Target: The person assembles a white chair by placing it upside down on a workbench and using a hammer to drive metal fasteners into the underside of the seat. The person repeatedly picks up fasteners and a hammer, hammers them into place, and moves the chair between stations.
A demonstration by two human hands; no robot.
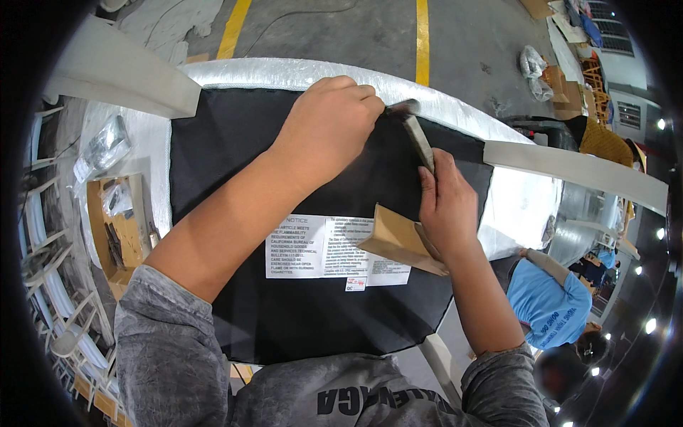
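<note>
Hammer (417, 138), dark blunt head on a slim, pale, straight handle, is gripped in my right hand (449, 203), fingers wrapped around the handle and thumb laid along it. It stands tilted over the far right part of a broad black fabric panel (356, 186), head near my left hand (334, 117). My left hand is closed, fingertips bunched at the panel's far edge, beside a shiny silver-white wrapping (249, 72); I cannot tell whether it pinches anything small.

Handling: expect a rigid, head-heavy tool of modest weight, not fragile. The handle looks smooth and may slip if the palm is damp. Hold low on the handle for swing, nearer the head for control; keep fingers off the striking face. Treat the panel as soft and easily marked. An open tan cardboard box (402, 242), presumably light and crushable, lies near my right wrist; lift it by its walls.
</note>
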